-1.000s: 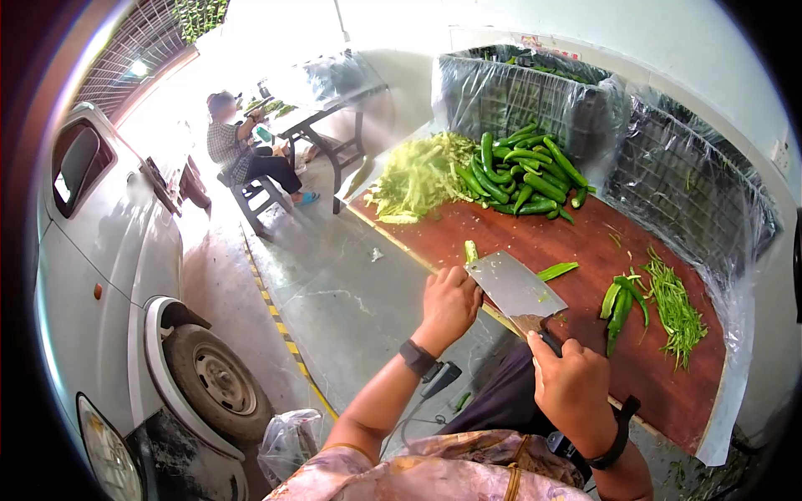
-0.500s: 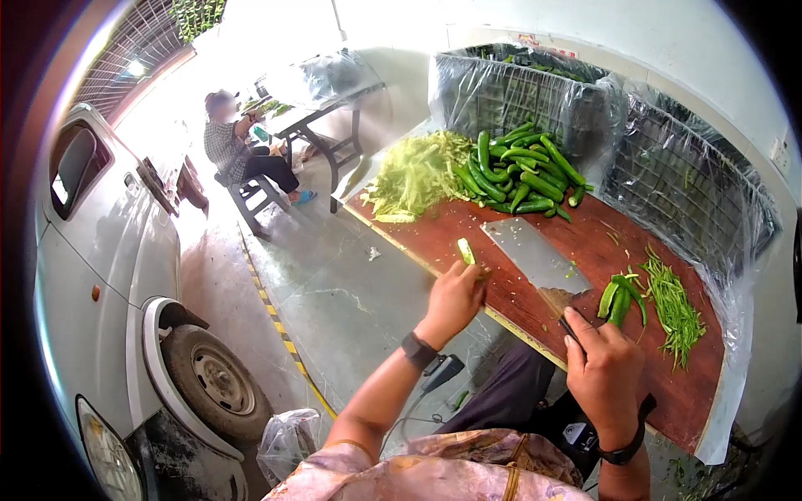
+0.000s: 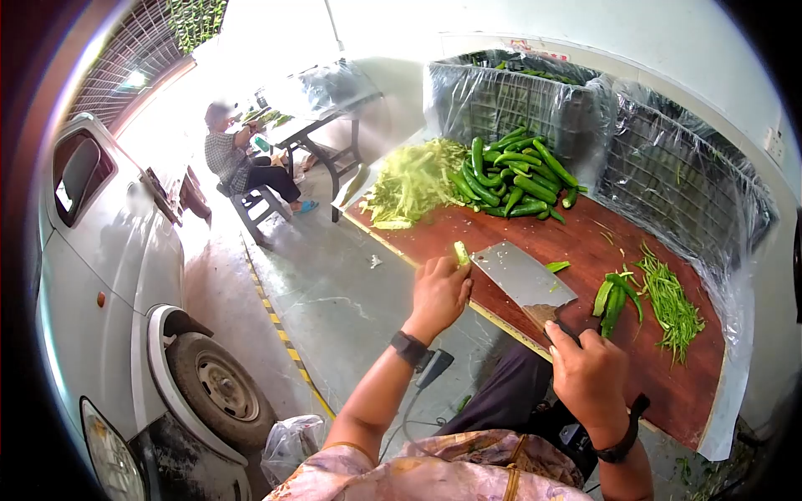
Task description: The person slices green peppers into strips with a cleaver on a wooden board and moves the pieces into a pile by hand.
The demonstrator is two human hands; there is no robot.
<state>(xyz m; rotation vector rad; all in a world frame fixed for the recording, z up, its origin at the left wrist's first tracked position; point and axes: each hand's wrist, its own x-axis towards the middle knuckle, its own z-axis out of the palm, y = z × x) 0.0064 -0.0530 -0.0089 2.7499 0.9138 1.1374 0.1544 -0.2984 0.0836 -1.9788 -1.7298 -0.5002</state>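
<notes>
My left hand (image 3: pixel 440 294), at the near edge of the red-brown board, has its fingers closed around a pale green pepper piece (image 3: pixel 461 253) that sticks up past them. My right hand (image 3: pixel 590 376) grips the dark handle of a cleaver (image 3: pixel 520 275). Its broad blade lies low over the board, with the far corner close to the left fingers. Just behind the blade is a flat green pepper slice (image 3: pixel 557 266). Right of the cleaver lie several cut green pepper pieces (image 3: pixel 616 302) and a heap of thin green shreds (image 3: pixel 672 311).
Whole green peppers (image 3: pixel 526 179) and a pale heap of pepper scraps (image 3: pixel 415 179) cover the board's far side. Plastic-lined crates (image 3: pixel 510 96) stand behind. A person (image 3: pixel 230 150) sits at another table. A white vehicle (image 3: pixel 117 250) stands at left.
The cleaver and my right hand have shifted left, nearer my left hand. A flat green slice now shows behind the blade. My left hand has moved slightly left.
</notes>
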